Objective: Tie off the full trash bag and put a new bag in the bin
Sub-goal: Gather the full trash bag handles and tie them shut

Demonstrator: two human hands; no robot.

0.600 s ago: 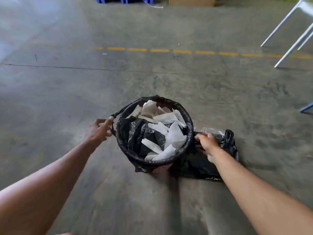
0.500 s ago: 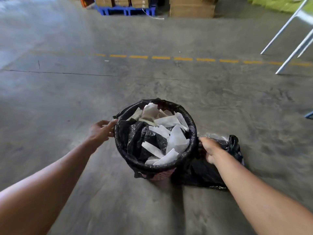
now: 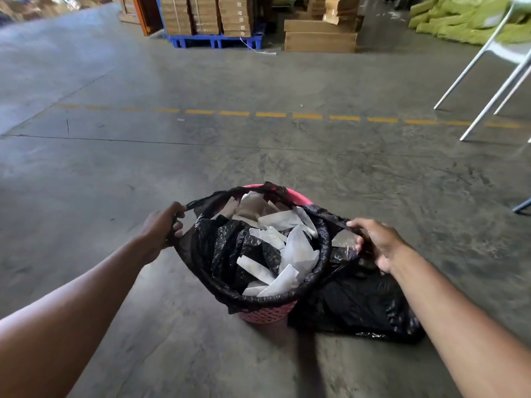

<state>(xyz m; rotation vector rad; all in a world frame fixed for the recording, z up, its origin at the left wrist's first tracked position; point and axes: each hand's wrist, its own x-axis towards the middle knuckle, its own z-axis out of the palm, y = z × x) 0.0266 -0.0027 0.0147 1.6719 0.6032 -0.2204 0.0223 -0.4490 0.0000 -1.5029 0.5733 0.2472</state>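
A pink mesh bin (image 3: pixel 268 312) stands on the concrete floor. A full black trash bag (image 3: pixel 227 254) stuffed with white paper scraps sits in it. The bag's far edge is off the rim, baring the pink rim (image 3: pixel 300 196) at the back. My left hand (image 3: pixel 161 229) is shut on the bag's left edge, pulling it outward. On the right side, my right hand (image 3: pixel 376 242) pinches the bag's edge. A pack of black bags (image 3: pixel 359 305) lies on the floor against the bin's right side, under my right forearm.
White chair legs (image 3: pixel 488 90) stand at the right. A dashed yellow line (image 3: pixel 270 114) crosses the floor ahead. Stacked cardboard boxes on a blue pallet (image 3: pixel 215 41), flat cartons (image 3: pixel 320 37) and green sacks (image 3: pixel 459 21) sit far back.
Both hands have gripped the bag's edges and pulled them up and outward, so the bag has come off the far rim. The view has tilted up, showing more of the warehouse.
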